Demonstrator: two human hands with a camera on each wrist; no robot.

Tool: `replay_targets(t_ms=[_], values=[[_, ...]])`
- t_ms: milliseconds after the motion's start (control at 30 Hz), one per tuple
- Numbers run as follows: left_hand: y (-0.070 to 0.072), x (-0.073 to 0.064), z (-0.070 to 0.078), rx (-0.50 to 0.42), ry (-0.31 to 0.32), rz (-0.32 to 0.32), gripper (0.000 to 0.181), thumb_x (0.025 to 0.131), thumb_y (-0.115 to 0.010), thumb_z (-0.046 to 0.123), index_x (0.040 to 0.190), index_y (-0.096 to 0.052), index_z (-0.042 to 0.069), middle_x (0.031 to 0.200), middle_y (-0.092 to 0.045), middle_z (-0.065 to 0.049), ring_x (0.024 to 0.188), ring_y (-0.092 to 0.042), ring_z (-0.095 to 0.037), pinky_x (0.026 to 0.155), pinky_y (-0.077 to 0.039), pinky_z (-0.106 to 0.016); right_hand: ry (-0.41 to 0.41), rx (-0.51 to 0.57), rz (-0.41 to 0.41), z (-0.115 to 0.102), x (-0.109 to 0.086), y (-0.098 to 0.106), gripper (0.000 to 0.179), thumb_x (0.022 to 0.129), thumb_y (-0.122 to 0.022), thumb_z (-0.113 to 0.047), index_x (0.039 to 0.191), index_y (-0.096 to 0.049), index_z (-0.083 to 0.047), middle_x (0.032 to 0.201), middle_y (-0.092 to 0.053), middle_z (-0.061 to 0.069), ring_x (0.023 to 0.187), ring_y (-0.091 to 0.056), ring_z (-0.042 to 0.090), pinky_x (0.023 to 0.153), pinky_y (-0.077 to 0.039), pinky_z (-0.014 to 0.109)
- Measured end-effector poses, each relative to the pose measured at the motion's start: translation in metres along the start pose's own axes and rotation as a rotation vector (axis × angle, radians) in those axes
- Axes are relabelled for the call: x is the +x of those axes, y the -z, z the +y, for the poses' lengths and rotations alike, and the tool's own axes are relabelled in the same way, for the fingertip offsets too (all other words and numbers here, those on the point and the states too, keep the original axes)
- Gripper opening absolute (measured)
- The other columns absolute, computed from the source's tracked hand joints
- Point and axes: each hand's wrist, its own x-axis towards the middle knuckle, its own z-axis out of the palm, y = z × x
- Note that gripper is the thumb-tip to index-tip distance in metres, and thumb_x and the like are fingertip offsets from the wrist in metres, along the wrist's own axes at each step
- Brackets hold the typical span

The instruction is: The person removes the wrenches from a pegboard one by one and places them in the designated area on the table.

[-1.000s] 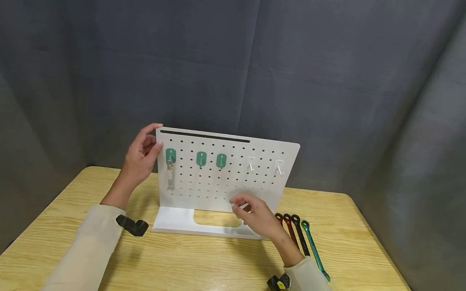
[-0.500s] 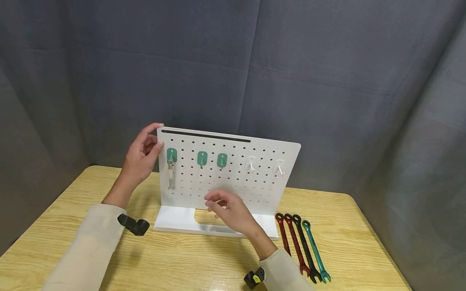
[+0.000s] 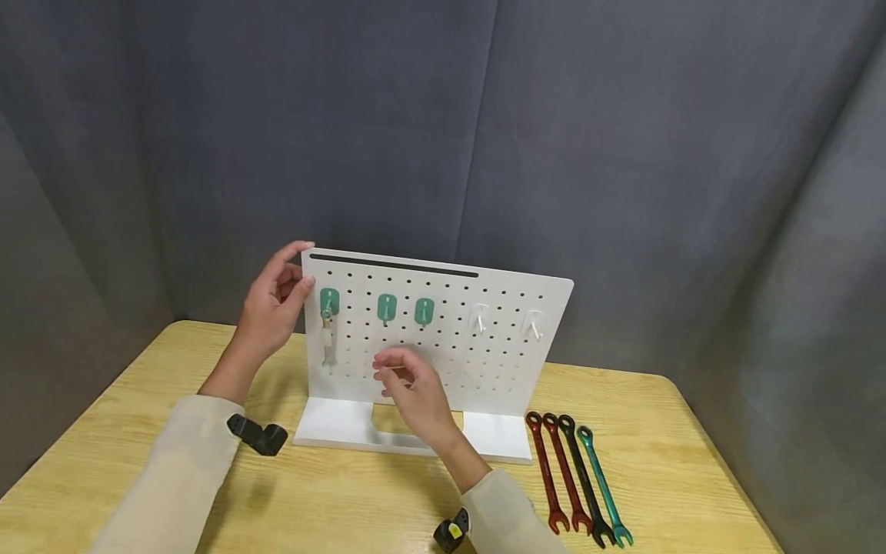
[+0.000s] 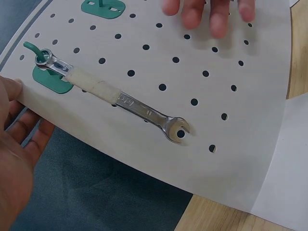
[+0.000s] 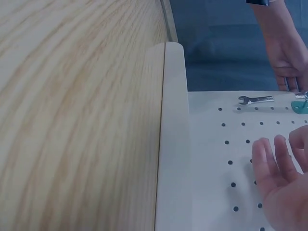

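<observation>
My left hand (image 3: 271, 308) holds the upper left corner of a white pegboard (image 3: 498, 358), its thumb (image 4: 12, 88) at the edge. Close by, a silver combination wrench (image 4: 96, 89) with a taped middle hangs by its ring end from a green hook (image 4: 53, 81). My right hand (image 3: 418, 396) is in front of the lower middle of the board, fingers loosely bent with nothing in them. Two more green hooks, one left (image 3: 387, 308) and one right (image 3: 424, 312), and two white hooks, one inner (image 3: 479, 318) and one outer (image 3: 533, 325), carry nothing.
Right of the board's white base (image 3: 497, 438), several combination wrenches lie side by side on the wooden table (image 3: 332, 500): an outer red one (image 3: 547, 473), an inner red one (image 3: 569, 473), a black one (image 3: 585, 481) and a teal one (image 3: 606, 486). A grey curtain (image 3: 388, 115) hangs behind.
My right hand has moved left across the front of the board, uncovering the wrenches on the table. My left hand stays at the board's corner.
</observation>
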Motion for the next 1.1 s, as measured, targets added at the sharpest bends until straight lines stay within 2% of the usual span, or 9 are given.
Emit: replay_targets(t_ms=[200,433,767,900,1100], values=[[-0.002,-0.001,0.001,-0.031,-0.018,0.001,0.049,0.105,-0.056,0.001,0.152,-0.046,0.013,0.101,-0.057,-0.018,0.082,-0.053,-0.019,0.072,-0.041,-0.022,-0.008,-0.019,0.042,0.002,0.005,-0.009,0.024,0.101,-0.063,-0.007,0.124,-0.067,-0.004,0.118,-0.069,0.009,0.103,-0.068,0.029,0.082,-0.057,0.038],[-0.002,0.001,0.0,-0.047,-0.013,0.002,0.051,0.104,-0.059,0.003,0.152,-0.048,0.018,0.102,-0.059,-0.015,0.084,-0.055,-0.022,0.072,-0.043,-0.022,-0.023,-0.043,0.057,0.0,0.015,-0.016,0.024,0.1,-0.064,-0.007,0.124,-0.068,-0.004,0.116,-0.071,0.007,0.1,-0.068,0.018,0.082,-0.056,0.029],[-0.003,0.004,-0.001,-0.056,-0.041,-0.004,0.051,0.104,-0.059,0.002,0.152,-0.047,0.015,0.102,-0.061,-0.018,0.084,-0.057,-0.027,0.072,-0.044,-0.021,0.048,0.041,0.029,-0.008,0.027,-0.033,0.027,0.1,-0.065,-0.002,0.127,-0.067,0.002,0.119,-0.071,0.016,0.112,-0.067,0.032,0.089,-0.052,0.025],[-0.004,0.004,0.0,-0.074,-0.056,-0.006,0.051,0.104,-0.059,0.001,0.152,-0.048,0.015,0.101,-0.061,-0.018,0.082,-0.057,-0.025,0.071,-0.044,-0.02,0.047,0.028,0.014,-0.01,0.031,-0.04,0.026,0.101,-0.066,-0.005,0.126,-0.068,0.0,0.118,-0.072,0.013,0.113,-0.067,0.027,0.091,-0.051,0.026],[-0.007,0.005,0.002,-0.099,-0.066,-0.024,0.051,0.104,-0.058,0.001,0.152,-0.048,0.014,0.102,-0.062,-0.018,0.084,-0.059,-0.023,0.073,-0.046,-0.02,0.03,0.004,0.024,-0.01,0.035,-0.044,0.02,0.098,-0.071,-0.01,0.116,-0.072,-0.002,0.109,-0.072,0.005,0.099,-0.067,0.014,0.088,-0.053,0.029]])
